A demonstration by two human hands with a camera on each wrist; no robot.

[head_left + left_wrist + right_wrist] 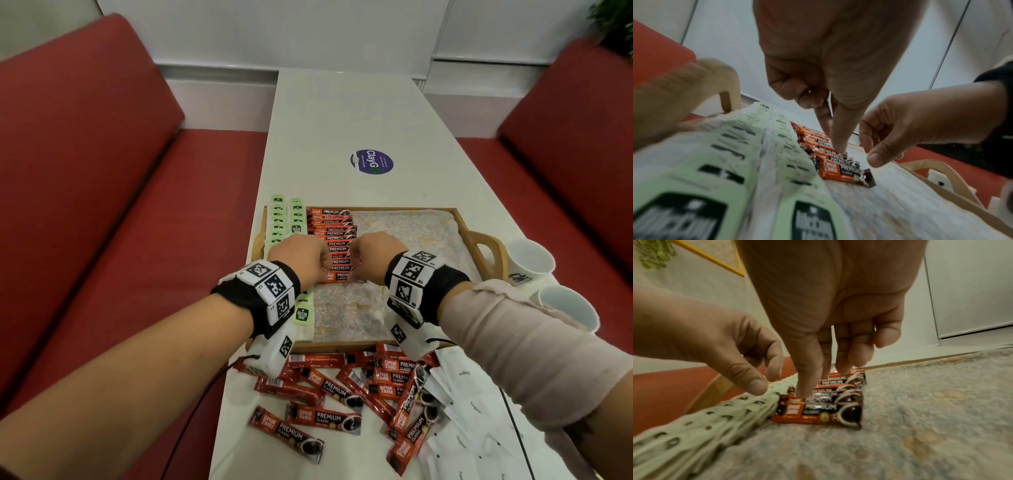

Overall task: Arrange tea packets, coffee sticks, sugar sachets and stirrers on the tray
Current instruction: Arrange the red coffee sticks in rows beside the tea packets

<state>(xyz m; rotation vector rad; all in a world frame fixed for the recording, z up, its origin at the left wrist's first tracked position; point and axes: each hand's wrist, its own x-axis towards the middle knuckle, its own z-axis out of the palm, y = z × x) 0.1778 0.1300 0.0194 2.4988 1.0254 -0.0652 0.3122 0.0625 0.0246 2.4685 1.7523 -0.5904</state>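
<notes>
A wooden tray [394, 208] lined with a pale cloth holds two rows of green tea packets [287, 219] on its left side. A row of overlapping red coffee sticks [334, 236] lies beside them. Both hands hover over the near end of that row. My left hand [301, 255] points its thumb and forefinger down onto a stick [838, 151] near the front. My right hand [371, 253] has its fingers pointing down, tips touching the sticks [818, 412]. The frontmost stick [844, 173] lies flat with nothing holding it. No stirrers are in view.
Loose coffee sticks [342, 394] lie scattered on the white table in front of the tray, with white sugar sachets [472, 404] to their right. Two white cups [529, 260] stand by the tray's right handle. Red benches [85, 171] flank the table.
</notes>
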